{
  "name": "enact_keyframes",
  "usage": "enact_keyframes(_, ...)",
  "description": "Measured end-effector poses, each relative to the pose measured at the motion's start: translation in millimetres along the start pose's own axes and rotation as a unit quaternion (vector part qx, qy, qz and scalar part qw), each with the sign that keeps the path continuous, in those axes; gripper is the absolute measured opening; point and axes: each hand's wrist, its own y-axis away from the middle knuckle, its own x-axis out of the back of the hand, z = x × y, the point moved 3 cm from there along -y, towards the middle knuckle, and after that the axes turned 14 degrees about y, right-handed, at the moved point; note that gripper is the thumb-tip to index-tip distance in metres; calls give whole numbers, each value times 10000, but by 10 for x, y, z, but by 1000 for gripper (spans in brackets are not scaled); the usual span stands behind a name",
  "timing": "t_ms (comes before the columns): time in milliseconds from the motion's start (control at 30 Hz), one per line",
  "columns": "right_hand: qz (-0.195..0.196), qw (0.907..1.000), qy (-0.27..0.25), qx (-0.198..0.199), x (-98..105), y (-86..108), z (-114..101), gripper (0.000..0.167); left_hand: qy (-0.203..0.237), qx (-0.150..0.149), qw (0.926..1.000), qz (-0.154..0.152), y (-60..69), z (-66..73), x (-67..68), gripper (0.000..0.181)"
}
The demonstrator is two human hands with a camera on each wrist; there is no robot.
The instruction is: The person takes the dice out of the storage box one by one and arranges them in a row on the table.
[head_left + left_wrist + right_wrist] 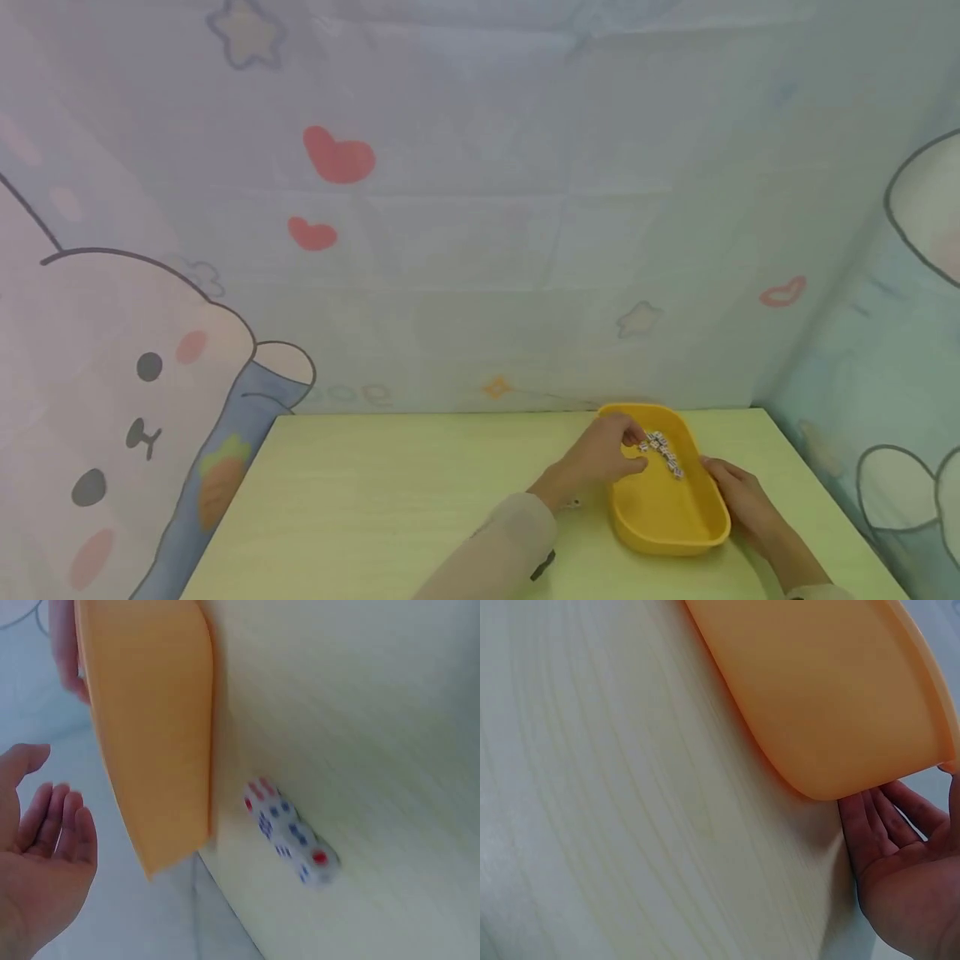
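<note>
A yellow tray (pixel 660 508) with rounded corners stands at the right of the table. Several white dice (pixel 663 450) lie inside it in a loose line. Above the tray's left part is my left hand (pixel 607 450), thumb and fingers apart with nothing between them. My right hand (pixel 738 496) holds the tray's right side. In the right wrist view, its fingers (pixel 877 821) lie against the tray's outer wall and its thumb reaches the rim. A short row of dice (pixel 289 832) rests on the table outside the tray, partly hidden by the left forearm in the head view.
The pale wood-grain table (pixel 390 492) extends to the left of the tray. A cartoon-printed cloth (pixel 480 275) hangs along the table's back edge and both sides. A dark strip (pixel 543 566) shows at the left sleeve.
</note>
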Motion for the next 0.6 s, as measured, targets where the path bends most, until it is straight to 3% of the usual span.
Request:
enact_keyframes(133, 29, 9999, -82, 100, 0, 12, 13, 79, -427, -18, 9990, 117, -89, 118, -271, 29)
enact_keyframes(233, 51, 9998, -49, 164, 14, 5, 5, 79, -438, 71, 9987, 237, -152, 147, -427, 30)
enact_keyframes(433, 52, 9997, 43, 235, 34, -18, -8, 77, 20, 612, 9969, 500, -296, 69, -670, 31)
enact_keyframes(600, 26, 9996, 121, 243, 25, -3, 12, 77, -414, 1104, 9923, 372, -371, -27, -829, 34)
